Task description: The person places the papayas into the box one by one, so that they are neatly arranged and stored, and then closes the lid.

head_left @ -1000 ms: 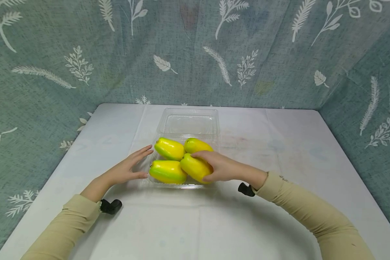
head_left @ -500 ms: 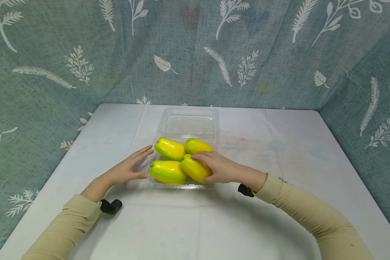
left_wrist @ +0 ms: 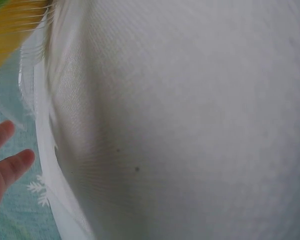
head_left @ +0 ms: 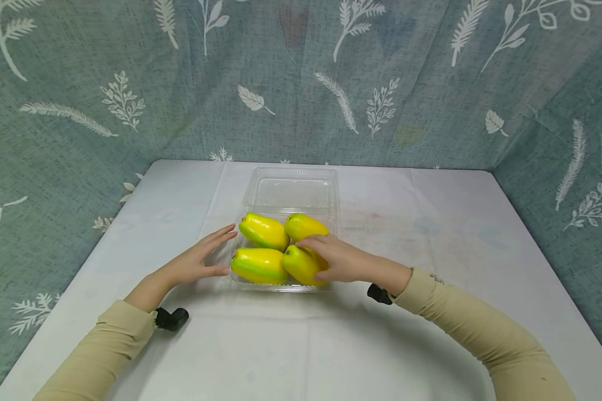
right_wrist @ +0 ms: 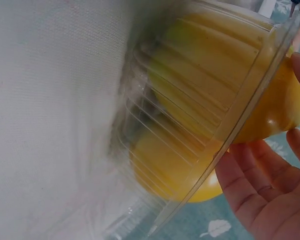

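In the head view, a clear plastic clamshell box (head_left: 276, 288) holds several glossy yellow-green fruits, long and papaya- or mango-like. My right hand (head_left: 342, 258) grips the front right fruit (head_left: 300, 266), thumb on the near side and fingers over the far side. The right wrist view shows that fruit (right_wrist: 275, 112) above the box rim, with fingertips (right_wrist: 230, 172) around it. Back right lies another fruit (head_left: 303, 225), partly behind my hand. On the left are a back fruit (head_left: 263, 230) and a front fruit (head_left: 258, 265). Beside them my left hand (head_left: 195, 260) spreads its fingers at the box's left edge; contact is unclear.
The box's clear lid (head_left: 293, 190) lies folded back behind it. A white cloth covers the table (head_left: 301, 345). Green leaf-patterned fabric (head_left: 281, 94) hangs at the back and sides. Black wrist cameras sit under both cuffs, the left camera (head_left: 172, 319) showing more.
The front right fruit has gone down and slightly toward me into the box, beside the front left one. The back left fruit has shifted slightly right. My left hand has stayed still.
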Demonstrator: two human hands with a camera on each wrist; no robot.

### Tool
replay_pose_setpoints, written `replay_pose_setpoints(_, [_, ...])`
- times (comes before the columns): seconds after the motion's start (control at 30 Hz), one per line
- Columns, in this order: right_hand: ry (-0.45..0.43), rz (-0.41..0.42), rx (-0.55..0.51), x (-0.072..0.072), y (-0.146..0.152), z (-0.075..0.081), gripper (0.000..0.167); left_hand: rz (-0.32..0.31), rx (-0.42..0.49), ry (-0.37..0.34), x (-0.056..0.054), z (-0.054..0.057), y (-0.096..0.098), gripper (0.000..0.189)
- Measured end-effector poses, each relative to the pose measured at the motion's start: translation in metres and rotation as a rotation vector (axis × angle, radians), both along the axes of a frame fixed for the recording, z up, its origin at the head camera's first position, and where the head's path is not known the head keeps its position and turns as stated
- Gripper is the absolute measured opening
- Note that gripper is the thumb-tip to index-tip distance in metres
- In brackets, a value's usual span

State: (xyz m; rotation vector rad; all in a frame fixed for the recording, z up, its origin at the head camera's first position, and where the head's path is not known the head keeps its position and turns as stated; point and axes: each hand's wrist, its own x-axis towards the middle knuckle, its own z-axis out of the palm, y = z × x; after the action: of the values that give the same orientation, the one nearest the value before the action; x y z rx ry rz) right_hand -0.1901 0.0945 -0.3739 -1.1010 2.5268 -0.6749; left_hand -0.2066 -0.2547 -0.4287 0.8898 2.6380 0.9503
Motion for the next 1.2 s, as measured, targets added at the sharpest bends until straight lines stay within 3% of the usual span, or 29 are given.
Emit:
replay_pose_setpoints(0.13, [0.014,-0.001,-0.022,-0.004,0.002,0.005,0.063,0.001,0.0,0.0,0.0,0.0,0.0,0.078])
replay_pose_setpoints(0.27, [0.007,-0.075,-0.076,-0.016,0.009,0.014,0.062,0.0,-0.006,0.005,0.0,-0.001,-0.001,0.078])
replay_pose_setpoints(0.47, [-0.059,-0.257,-0.226,-0.053,0.027,0.018,0.058,-0.001,-0.008,0.009,0.0,-0.001,-0.001,0.078])
replay_pose_setpoints(0.6, [-0.146,-0.398,-0.316,-0.077,0.039,0.011,0.057,-0.009,-0.011,0.011,-0.002,-0.001,-0.002,0.078])
replay_pose_setpoints(0.73, [-0.239,-0.522,-0.355,-0.09,0.043,0.002,0.058,-0.009,-0.012,0.009,-0.003,-0.001,-0.002,0.078])
replay_pose_setpoints(1.07, [-0.396,-0.778,-0.421,-0.106,0.032,-0.019,0.063,0.0,-0.009,-0.005,-0.003,-0.002,-0.002,0.079])
replay_pose_setpoints(1.2, [-0.477,-0.88,-0.506,-0.111,0.029,-0.027,0.063,0.001,-0.004,-0.007,-0.003,-0.002,-0.001,0.078])
